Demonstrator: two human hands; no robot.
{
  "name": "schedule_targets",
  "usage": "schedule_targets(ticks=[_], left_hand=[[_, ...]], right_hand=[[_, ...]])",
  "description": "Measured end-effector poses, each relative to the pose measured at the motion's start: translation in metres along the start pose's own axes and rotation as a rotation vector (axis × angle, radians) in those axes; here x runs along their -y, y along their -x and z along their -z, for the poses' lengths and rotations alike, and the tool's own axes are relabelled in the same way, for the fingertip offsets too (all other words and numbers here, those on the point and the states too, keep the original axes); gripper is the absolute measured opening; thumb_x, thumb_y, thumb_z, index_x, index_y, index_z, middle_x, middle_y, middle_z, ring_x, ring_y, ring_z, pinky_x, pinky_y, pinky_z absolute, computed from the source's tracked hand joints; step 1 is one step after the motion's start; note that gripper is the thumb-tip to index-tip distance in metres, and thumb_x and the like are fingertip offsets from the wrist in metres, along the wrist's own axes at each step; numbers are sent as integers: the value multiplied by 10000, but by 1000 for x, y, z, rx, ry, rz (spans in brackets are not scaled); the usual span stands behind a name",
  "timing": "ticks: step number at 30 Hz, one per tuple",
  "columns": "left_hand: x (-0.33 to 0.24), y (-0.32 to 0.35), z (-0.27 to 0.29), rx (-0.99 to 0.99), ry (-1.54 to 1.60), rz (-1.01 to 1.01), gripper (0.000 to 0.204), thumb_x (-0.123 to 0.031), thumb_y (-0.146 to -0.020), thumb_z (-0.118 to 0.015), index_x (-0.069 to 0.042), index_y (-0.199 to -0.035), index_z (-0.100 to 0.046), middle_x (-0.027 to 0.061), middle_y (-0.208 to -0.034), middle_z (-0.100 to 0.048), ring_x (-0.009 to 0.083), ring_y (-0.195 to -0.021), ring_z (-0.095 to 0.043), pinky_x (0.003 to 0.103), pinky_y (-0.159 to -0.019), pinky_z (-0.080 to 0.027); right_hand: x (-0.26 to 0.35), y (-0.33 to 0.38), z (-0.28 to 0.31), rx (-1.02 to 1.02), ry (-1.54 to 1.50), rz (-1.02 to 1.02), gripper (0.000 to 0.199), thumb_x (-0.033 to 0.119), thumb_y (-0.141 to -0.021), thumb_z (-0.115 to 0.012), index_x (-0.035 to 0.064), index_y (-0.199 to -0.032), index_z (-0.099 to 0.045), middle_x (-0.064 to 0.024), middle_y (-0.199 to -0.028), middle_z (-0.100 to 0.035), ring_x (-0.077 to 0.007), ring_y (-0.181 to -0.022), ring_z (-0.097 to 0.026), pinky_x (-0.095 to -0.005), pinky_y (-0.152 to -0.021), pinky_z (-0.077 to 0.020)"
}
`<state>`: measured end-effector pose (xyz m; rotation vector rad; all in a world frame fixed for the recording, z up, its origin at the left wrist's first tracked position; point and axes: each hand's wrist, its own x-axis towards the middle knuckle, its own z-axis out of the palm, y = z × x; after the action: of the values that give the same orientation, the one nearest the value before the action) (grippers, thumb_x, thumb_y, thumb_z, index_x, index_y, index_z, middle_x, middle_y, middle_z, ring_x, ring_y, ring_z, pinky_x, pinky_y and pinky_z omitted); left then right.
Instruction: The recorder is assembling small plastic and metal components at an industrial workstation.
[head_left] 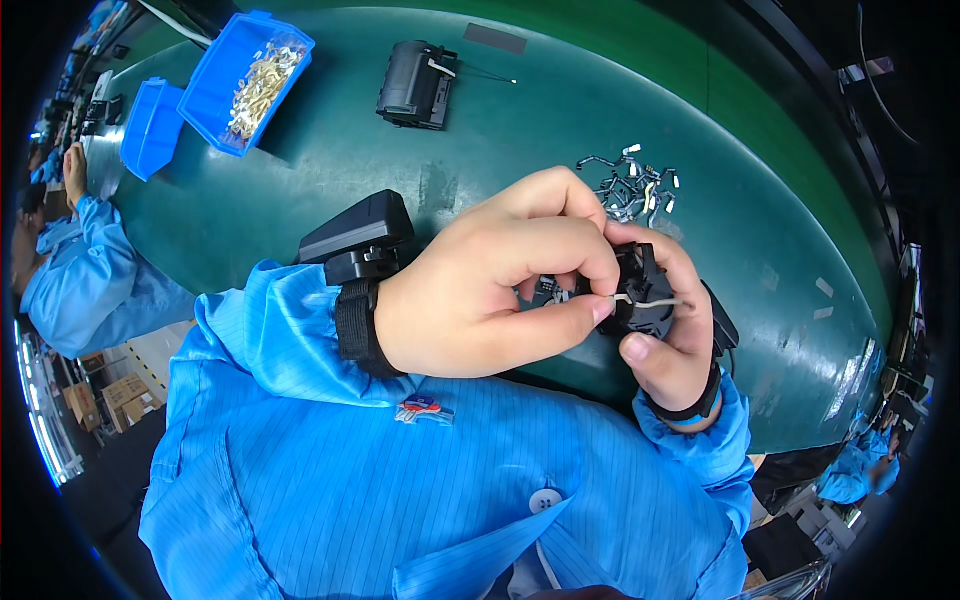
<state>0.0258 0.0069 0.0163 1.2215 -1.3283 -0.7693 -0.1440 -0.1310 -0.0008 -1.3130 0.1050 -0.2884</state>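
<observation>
My left hand (490,280) is closed, with thumb and index finger pinching the end of a short pale cable (655,302). That cable lies across a black plastic part (640,318), which my right hand (685,335) grips from the right side. The right fingers curl around the part's far edge and the thumb presses near its front. Part of the black piece is hidden behind my left fingers. Beyond my hands lies a loose heap of short dark cables with white connectors (635,190).
A black plastic housing (415,85) with a thin wire stands at the far middle of the green table (500,130). At the far left, one blue bin (210,90) holds many small pale parts, beside another blue bin (150,130). A co-worker's blue sleeve (105,250) shows at left.
</observation>
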Motion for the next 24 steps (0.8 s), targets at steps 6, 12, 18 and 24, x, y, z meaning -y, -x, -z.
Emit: schedule_targets(ticks=[6,12,18,24], left_hand=[[-1,2,-2,42,114,148,105,-49,-875,-678,-19,-965,-632,76,-994,-583,114,-853,-573,231,-655,-497],[-2,-1,-3,81,943,736,172,-131,-969,-598,-11,-1088,-572,32,-985,-621,95,-877,-641,242,-724,-589],[3,-1,-5,170,1075,780,153,-92,-947,-623,-23,-1071,-565,40,-989,-631,93,-874,-639,227,-690,-586],[4,0,-6,57,991,747,116,-40,-922,-639,-17,-1030,-603,63,-953,-667,108,-849,-661,229,-699,-589]], right_hand=[[-2,-1,1,-52,245,140,684,37,-737,-736,-45,-1355,-454,-165,-1293,-528,-222,-1189,-527,-338,-1010,-399],[-3,-4,4,-75,427,290,704,62,-690,-765,-61,-1322,-481,-224,-1306,-505,-295,-1205,-512,-368,-1019,-392],[-1,-5,7,-32,513,369,694,73,-663,-775,-72,-1288,-509,-238,-1283,-509,-313,-1176,-517,-373,-1000,-401],[3,-5,8,-18,551,367,681,68,-642,-778,-62,-1265,-533,-232,-1234,-519,-283,-1118,-525,-357,-953,-425]])
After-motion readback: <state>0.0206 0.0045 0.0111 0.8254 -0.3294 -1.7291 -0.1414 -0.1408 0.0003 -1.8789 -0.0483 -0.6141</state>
